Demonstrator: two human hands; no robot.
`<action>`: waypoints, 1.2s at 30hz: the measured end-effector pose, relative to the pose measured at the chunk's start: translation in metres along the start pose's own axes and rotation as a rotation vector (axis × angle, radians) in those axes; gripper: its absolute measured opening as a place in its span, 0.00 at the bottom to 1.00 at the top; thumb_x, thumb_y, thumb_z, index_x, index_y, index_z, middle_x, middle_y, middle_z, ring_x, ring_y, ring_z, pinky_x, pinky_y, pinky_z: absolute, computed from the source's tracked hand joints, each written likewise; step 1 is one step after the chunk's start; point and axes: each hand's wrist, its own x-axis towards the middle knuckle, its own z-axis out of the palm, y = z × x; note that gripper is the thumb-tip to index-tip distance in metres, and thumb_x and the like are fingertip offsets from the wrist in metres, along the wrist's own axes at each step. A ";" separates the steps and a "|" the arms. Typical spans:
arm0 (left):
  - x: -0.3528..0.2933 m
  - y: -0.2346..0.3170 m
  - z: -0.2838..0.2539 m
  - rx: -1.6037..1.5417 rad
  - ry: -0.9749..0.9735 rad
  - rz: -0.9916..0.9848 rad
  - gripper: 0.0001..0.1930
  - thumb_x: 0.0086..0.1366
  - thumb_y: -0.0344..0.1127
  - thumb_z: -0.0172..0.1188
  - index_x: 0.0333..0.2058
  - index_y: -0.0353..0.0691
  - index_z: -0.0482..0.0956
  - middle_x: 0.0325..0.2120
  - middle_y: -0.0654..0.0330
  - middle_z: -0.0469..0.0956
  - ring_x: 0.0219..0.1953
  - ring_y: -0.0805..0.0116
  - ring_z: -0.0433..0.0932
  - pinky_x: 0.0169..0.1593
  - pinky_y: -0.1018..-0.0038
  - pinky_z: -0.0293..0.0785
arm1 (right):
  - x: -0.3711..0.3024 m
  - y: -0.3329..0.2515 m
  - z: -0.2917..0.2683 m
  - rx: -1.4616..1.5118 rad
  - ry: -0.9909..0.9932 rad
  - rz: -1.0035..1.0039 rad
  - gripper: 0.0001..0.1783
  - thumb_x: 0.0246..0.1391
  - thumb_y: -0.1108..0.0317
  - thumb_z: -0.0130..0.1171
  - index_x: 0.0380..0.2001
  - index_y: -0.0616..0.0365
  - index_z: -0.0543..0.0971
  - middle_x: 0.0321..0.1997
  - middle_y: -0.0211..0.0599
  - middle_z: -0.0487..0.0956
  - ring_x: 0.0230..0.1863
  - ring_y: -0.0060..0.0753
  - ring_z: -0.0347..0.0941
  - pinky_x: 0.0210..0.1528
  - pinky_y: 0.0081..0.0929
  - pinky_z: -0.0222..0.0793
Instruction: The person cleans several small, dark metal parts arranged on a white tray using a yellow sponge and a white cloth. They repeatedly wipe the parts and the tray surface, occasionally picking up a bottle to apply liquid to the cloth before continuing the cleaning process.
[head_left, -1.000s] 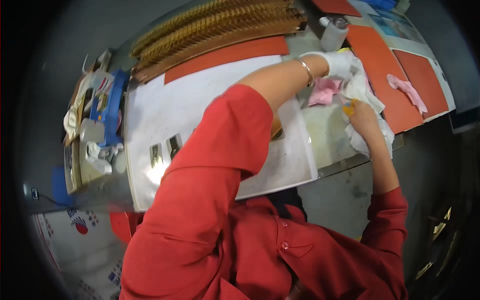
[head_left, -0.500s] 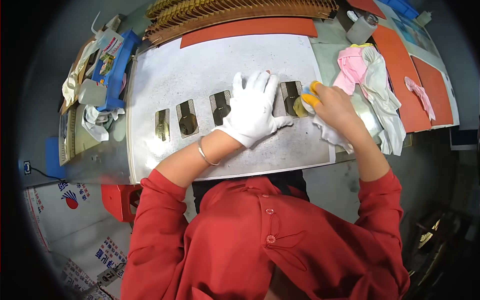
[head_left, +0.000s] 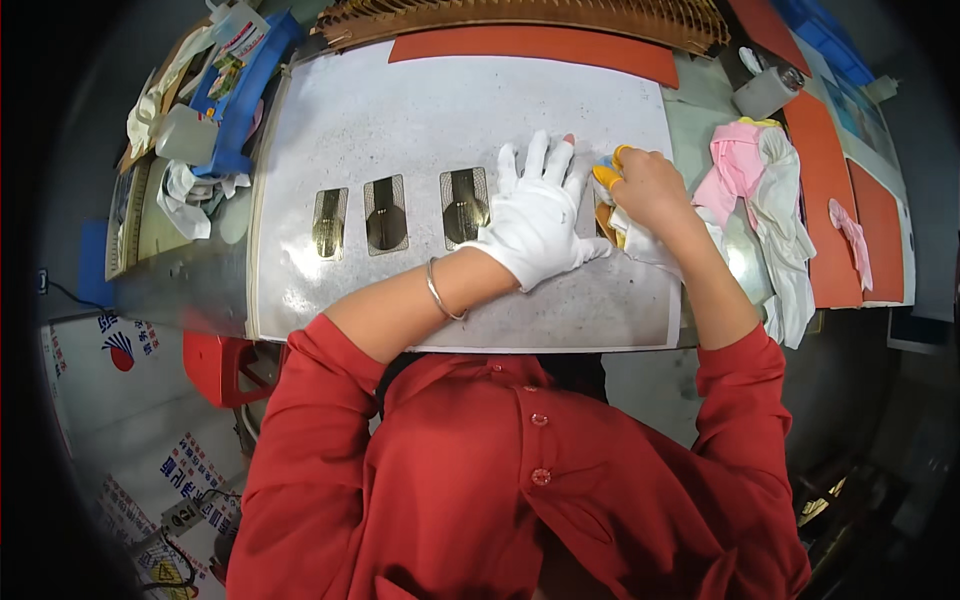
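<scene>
My left hand (head_left: 535, 225), in a white glove, lies flat with its fingers spread on the pale sheet (head_left: 350, 120). One bare fingertip pokes from the glove. My right hand (head_left: 650, 195) wears yellow finger cots and grips a white cloth (head_left: 648, 245), its fingers down on the sheet. Beneath those fingers is a dark metal plate, almost wholly hidden. Left of the glove, three thin gold-edged dark plates stand in a row: a nearer plate (head_left: 463, 207) touching the glove's edge in view, a middle plate (head_left: 386, 215), and a narrower plate (head_left: 330, 225).
A slatted rack (head_left: 530, 22) and an orange board (head_left: 530, 44) border the sheet's far side. To the left sit a blue tray (head_left: 235, 125) and a white bottle (head_left: 187, 135). Pink cloth (head_left: 735, 165), white cloth (head_left: 785, 230) and a bottle (head_left: 768, 92) lie rightward. A red stool (head_left: 210, 370) stands below.
The whole view has shifted. My right hand has moved left with the cloth, over the rightmost plate, which showed plainly before. My left glove stays flat, slightly farther from the third plate.
</scene>
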 end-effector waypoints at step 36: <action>0.021 -0.006 -0.018 0.091 -0.320 0.271 0.63 0.30 0.70 0.63 0.55 0.22 0.53 0.57 0.44 0.54 0.63 0.48 0.45 0.60 0.48 0.44 | -0.090 -0.016 0.009 0.026 -0.060 0.112 0.09 0.42 0.69 0.54 0.22 0.65 0.73 0.22 0.56 0.75 0.27 0.57 0.72 0.31 0.46 0.67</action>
